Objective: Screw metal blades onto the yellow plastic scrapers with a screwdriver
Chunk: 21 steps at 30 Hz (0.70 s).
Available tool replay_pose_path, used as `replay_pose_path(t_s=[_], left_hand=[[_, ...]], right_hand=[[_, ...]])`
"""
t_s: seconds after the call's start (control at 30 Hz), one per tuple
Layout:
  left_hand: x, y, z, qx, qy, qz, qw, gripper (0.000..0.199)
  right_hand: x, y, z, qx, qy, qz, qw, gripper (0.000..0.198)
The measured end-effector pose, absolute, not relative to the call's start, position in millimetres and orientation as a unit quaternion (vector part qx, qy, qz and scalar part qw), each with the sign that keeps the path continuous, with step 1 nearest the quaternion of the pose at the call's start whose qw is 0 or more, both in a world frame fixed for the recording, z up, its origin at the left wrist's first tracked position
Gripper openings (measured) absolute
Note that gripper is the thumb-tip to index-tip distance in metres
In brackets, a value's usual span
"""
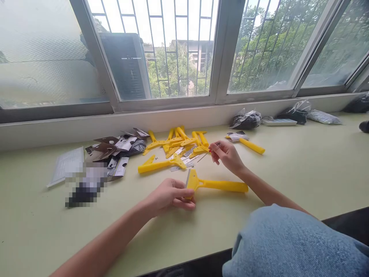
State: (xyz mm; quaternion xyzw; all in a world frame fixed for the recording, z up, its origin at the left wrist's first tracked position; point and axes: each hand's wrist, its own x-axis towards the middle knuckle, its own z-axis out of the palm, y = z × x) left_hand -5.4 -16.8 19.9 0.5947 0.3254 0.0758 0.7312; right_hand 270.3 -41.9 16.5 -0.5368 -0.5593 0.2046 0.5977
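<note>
My left hand point(175, 194) pinches the head of a yellow scraper point(221, 185), whose metal blade edge faces left and whose handle points right over the table. A small screw shows on the scraper's head. Further back, my right hand point(225, 154) has its thumb and fingers pressed together around something small that I cannot make out, with a bit of red at the fingertips. Just left of it lies a pile of yellow scraper parts point(178, 140) with loose metal blades point(188, 152). One more yellow scraper handle point(155, 166) lies nearer, with a separate yellow piece beside it.
At the left are brown and white card packages point(108, 148) and a clear plastic tray point(67, 165). Another yellow scraper point(252, 146) lies at the right. Black plastic-wrapped bundles point(246, 120) and a white device point(279, 122) stand along the window wall. A denim-covered knee point(291, 246) is at the table's front edge.
</note>
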Motion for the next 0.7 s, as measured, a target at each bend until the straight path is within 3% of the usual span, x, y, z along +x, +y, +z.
replay_pose_path(t_s=[0.3,0.7], left_hand=[[-8.1,-14.8,25.3,0.539,0.346,0.062,0.765,0.015],[-7.2,-14.3,23.1,0.531,0.332,0.066,0.777,0.017]], right_hand=[[275.1,-30.8,-1.0,-0.532,-0.502,0.299,0.612,0.03],[271.0,-34.3,2.5,-0.519,-0.473,0.387,0.598,0.028]])
